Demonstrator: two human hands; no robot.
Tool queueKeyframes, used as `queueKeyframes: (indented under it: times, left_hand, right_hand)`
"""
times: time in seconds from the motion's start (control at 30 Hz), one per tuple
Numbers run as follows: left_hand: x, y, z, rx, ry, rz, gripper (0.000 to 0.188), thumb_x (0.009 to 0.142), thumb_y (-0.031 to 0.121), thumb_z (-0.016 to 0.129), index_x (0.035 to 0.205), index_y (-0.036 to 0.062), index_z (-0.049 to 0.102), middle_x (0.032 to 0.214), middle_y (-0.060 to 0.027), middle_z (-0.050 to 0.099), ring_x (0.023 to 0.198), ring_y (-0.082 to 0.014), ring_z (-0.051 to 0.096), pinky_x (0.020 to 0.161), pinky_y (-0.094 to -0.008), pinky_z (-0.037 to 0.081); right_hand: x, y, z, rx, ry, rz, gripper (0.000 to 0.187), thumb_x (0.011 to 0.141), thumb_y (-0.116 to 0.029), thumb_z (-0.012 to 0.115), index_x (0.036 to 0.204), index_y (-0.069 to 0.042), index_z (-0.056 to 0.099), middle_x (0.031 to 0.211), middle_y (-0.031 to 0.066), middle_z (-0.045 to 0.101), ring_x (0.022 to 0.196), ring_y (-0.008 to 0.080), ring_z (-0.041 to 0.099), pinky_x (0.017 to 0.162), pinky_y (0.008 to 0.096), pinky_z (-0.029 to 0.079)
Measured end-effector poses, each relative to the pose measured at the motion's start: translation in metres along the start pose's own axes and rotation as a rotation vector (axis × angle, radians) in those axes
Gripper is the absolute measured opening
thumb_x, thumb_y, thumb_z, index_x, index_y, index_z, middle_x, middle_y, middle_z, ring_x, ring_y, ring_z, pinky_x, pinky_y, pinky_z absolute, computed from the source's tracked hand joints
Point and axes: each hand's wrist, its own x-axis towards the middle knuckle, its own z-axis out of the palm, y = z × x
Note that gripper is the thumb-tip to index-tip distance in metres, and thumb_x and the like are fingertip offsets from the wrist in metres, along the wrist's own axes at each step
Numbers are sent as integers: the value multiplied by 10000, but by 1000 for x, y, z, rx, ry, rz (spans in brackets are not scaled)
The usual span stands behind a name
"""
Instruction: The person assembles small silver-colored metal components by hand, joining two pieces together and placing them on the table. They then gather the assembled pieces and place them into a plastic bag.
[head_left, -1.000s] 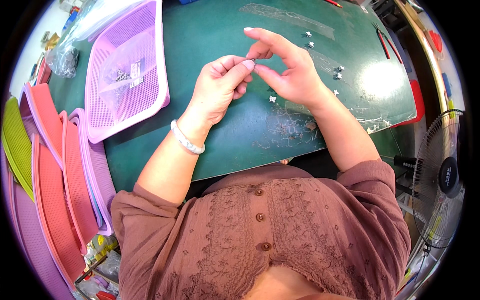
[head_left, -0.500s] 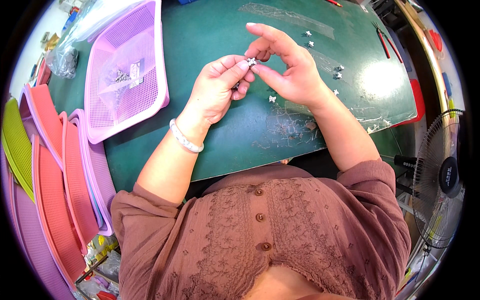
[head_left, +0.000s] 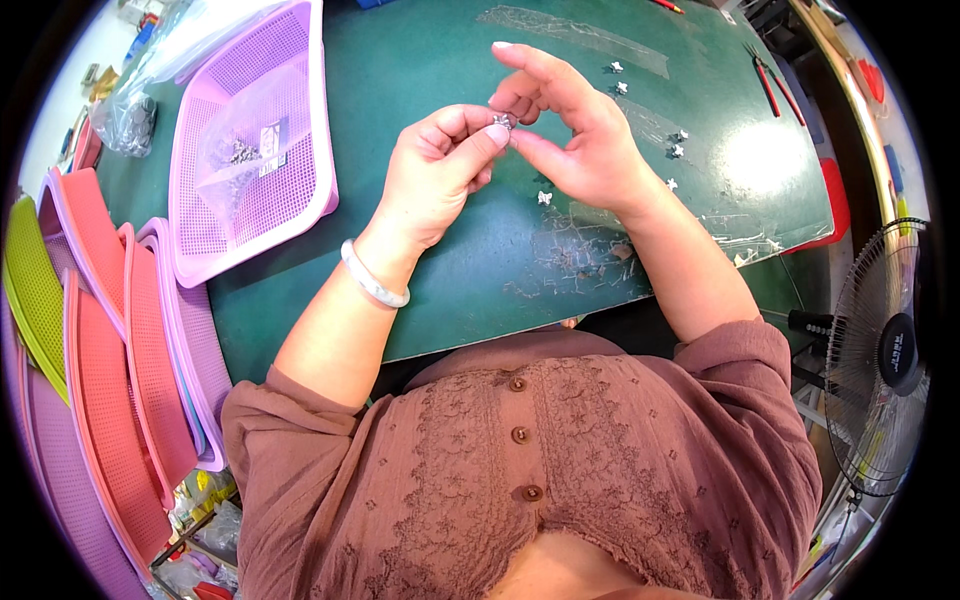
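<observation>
Near the frame's upper centre, the left hand [head_left: 437, 170] and right hand [head_left: 575, 135] pinch 1 small silver metal piece [head_left: 502, 121] between their fingertips above the green mat [head_left: 430, 60]. More silver pieces [head_left: 678, 150] lie scattered at upper right, and a pink mesh basket [head_left: 300, 190] sits at upper left.

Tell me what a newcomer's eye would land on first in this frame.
First, the two hands meeting over the green mat: the left hand and right hand pinch one tiny silvery piece between their fingertips. Next, the pink mesh tray at upper left, holding a clear bag of small metal parts. More small silvery pieces lie scattered on the mat to the right.
</observation>
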Motion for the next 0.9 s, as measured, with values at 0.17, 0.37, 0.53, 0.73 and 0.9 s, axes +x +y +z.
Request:
queueKeyframes:
  times: [0.17, 0.37, 0.53, 0.73, 0.9]
  left_hand:
    - [-2, 0, 3, 223, 26, 196, 147, 801, 65, 627, 946, 42, 637, 725, 21, 550, 583, -46, 461, 515, -176, 373]
    - [-1, -2, 3, 296, 24, 271, 171, 785, 39, 634, 955, 53, 654, 754, 13, 534, 587, -51, 461, 518, -187, 377]
    - [0, -3, 3, 313, 18, 304, 180, 781, 36, 635, 959, 55, 655, 747, 13, 529, 584, -52, 459, 519, -187, 376]
    - [-1, 1, 2, 243, 25, 174, 170, 810, 63, 607, 977, 39, 627, 762, 5, 548, 582, -46, 454, 505, -175, 368]
    - [2, 1, -5, -154, 15, -93, 148, 828, 44, 512, 968, 20, 557, 805, -42, 559, 589, -78, 478, 496, -183, 359]
  right_hand:
    - [0, 3, 0, 27, -4, 19, 657, 645, 94, 581, 1253, -105, 431, 863, 63, 581, 714, 153, 548, 654, 265, 464]
    - [-1, 5, -1, 65, -7, 31, 666, 641, 94, 572, 1259, -110, 426, 855, 57, 577, 718, 152, 546, 661, 265, 463]
    - [0, 4, -3, 33, -16, 30, 663, 648, 83, 571, 1263, -113, 419, 859, 52, 578, 724, 150, 543, 663, 263, 460]
    - [8, -2, -26, -101, -165, 164, 624, 671, 69, 581, 1256, -94, 437, 813, 34, 569, 711, 121, 523, 665, 250, 442]
    - [6, 4, -51, -246, -601, 374, 617, 634, 24, 620, 1220, -101, 475, 738, 45, 537, 676, 154, 513, 637, 277, 427]
